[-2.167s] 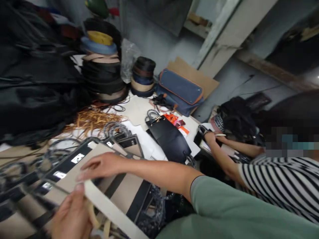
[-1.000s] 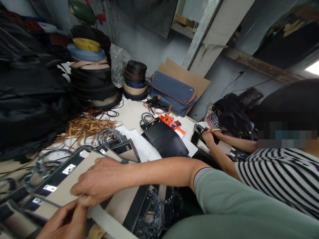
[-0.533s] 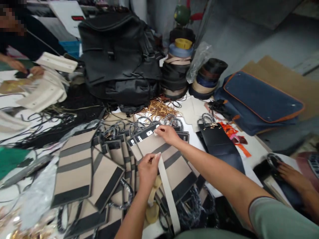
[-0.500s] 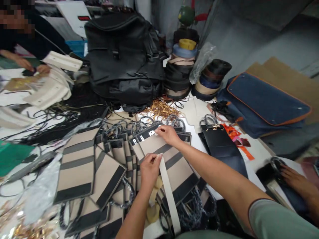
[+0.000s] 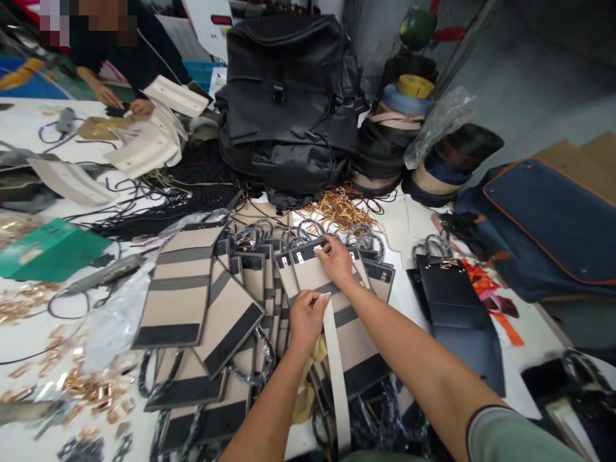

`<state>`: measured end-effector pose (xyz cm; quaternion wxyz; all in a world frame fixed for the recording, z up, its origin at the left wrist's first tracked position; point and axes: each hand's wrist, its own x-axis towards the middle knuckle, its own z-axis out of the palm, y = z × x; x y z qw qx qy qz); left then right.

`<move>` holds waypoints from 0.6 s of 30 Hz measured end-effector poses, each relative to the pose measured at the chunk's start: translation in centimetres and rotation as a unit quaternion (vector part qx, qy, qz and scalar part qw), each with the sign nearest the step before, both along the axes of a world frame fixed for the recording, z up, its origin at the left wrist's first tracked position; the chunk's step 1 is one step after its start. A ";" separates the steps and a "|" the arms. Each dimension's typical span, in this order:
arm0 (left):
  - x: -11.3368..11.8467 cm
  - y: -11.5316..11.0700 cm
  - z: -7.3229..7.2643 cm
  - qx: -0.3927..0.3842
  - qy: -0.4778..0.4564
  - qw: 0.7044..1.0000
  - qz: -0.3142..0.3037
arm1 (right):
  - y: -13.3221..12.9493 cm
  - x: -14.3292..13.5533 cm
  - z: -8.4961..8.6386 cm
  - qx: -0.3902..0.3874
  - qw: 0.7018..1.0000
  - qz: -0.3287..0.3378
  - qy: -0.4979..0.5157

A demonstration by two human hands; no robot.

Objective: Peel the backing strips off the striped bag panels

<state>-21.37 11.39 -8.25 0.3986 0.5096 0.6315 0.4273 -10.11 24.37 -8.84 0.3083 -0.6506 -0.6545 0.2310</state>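
Observation:
My left hand pinches the top end of a long white strip, which hangs down toward my lap. My right hand is closed at the dark top edge of a beige bag panel with grey and black bands. A small white piece shows at its fingertips, close against the panel. White-and-metal slots line that edge to either side. Under and around the panel lie several similar striped bag pieces, with plastic-wrapped handles sticking out.
A large black backpack stands behind, beside stacked strap rolls. To the right are a black bag and a navy bag. Gold-coloured hardware and a green box lie left. A co-worker handles pale pieces at far left.
The view has swung left, so things sit further right in it. My right hand stays at the panel's top edge, my left on the strip. Another person's hand at the right has left view.

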 end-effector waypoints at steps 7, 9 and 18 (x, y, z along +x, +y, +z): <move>0.0 0.4 1.3 -0.029 -0.037 0.998 0.036 | 1.8 0.3 1.3 -0.022 0.999 -0.029 0.004; -0.2 0.2 1.7 -0.065 -0.079 0.993 0.053 | 1.3 0.7 2.6 -0.016 0.998 -0.027 0.045; -0.1 -1.7 4.9 -0.124 -0.308 0.940 0.075 | -8.1 2.8 6.9 -0.228 0.898 0.240 0.291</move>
